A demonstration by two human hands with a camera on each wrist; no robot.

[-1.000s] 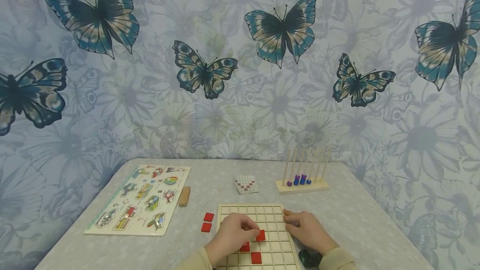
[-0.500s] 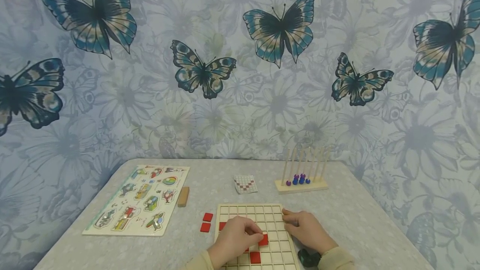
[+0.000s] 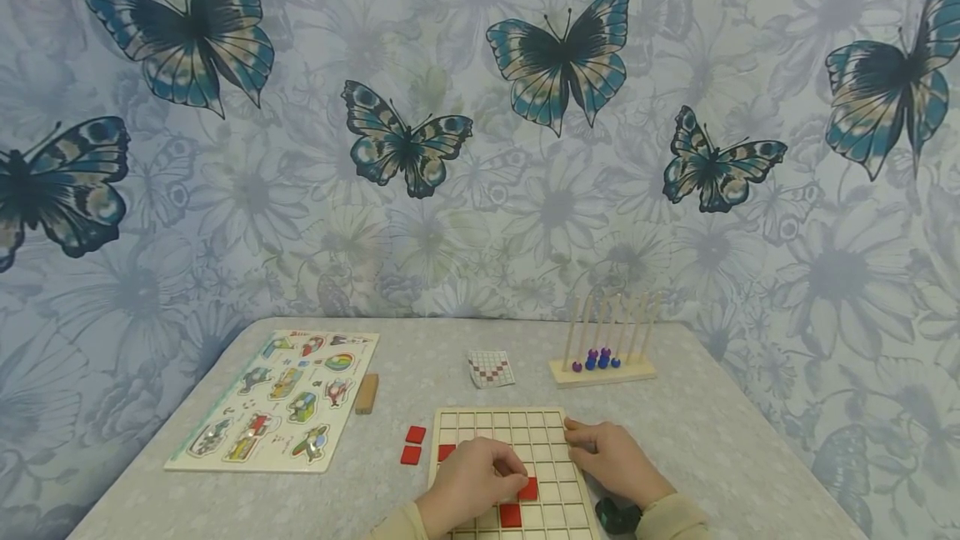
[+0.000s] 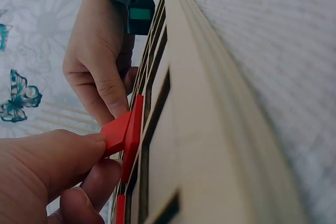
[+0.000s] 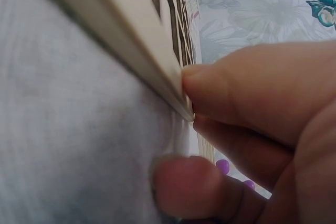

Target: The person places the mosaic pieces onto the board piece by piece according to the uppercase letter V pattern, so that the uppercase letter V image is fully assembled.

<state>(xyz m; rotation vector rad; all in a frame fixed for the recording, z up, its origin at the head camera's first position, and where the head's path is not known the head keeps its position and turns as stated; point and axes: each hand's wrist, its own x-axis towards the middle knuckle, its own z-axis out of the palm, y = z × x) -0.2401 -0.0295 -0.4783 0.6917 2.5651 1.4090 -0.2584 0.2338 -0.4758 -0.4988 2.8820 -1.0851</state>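
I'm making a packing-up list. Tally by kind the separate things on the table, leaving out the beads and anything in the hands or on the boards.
Grid board: 1
Loose red tiles: 2
Puzzle board: 1
Paper pattern: 1
Bead stand: 1
Wooden block: 1
Total: 7

Grey table (image 3: 705, 432) bears wooden grid board (image 3: 544, 453); from it, pattern card (image 3: 492, 368) lies at 12 o'clock, bead stand (image 3: 609, 375) 1, red tiles (image 3: 410, 455), wooden block (image 3: 367, 395), picture puzzle (image 3: 279, 407) 10.
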